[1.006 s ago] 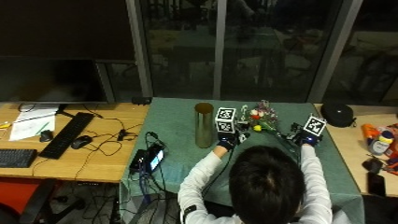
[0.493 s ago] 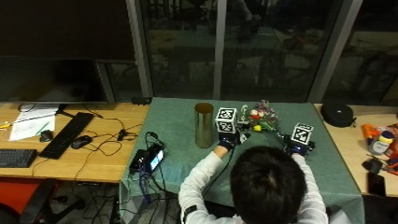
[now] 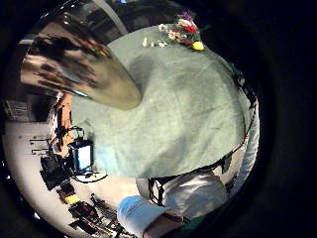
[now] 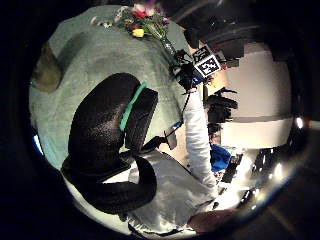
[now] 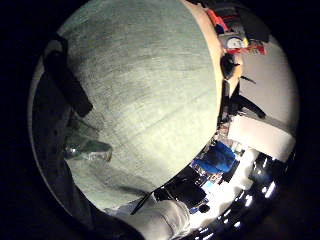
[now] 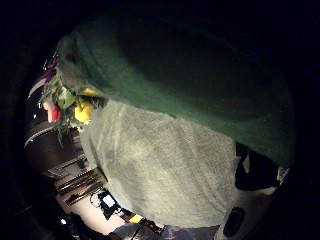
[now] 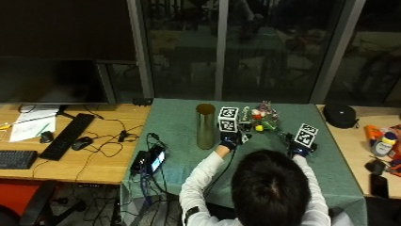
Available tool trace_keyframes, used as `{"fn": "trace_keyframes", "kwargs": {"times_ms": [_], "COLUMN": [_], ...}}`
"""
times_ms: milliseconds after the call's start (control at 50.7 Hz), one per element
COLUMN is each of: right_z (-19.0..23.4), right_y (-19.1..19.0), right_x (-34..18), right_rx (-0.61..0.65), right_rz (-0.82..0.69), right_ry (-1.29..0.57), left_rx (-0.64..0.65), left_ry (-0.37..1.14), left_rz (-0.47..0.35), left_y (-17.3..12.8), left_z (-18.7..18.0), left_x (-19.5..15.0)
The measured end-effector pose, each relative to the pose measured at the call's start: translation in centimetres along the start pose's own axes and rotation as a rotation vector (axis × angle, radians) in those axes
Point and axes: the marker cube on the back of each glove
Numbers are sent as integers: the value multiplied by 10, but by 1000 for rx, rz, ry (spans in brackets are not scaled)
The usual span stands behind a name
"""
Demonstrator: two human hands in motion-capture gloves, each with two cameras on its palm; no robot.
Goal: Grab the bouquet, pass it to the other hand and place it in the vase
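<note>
Your right hand is at the stem end of the bouquet, which lies on the green cloth of the bench, past your hands. I cannot tell if your right fingers are round the stems yet. Your left hand hovers beside the flowers, with its fingers curled and nothing in them.

The flowers could slip or bend if you lift them by the thin stem tips. They could drop at the pass if one hand lets go too soon. The tall brown vase stands just left of your left hand, so your arm could knock it over. Its mouth looks narrow, so the stems may catch on the rim.

A phone with cables lies at the cloth's left edge. A keyboard and mouse sit well apart, further left.
</note>
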Motion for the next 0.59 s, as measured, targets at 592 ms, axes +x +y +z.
{"fn": "trace_keyframes", "kwargs": {"times_ms": [592], "right_z": [-60], "right_y": [17], "right_x": [-27], "right_rx": [402], "right_rz": [-109], "right_ry": [-754], "left_rx": [-159], "left_ry": [280], "left_rz": [-71], "left_y": [8], "left_z": [-48], "left_x": [-1]}}
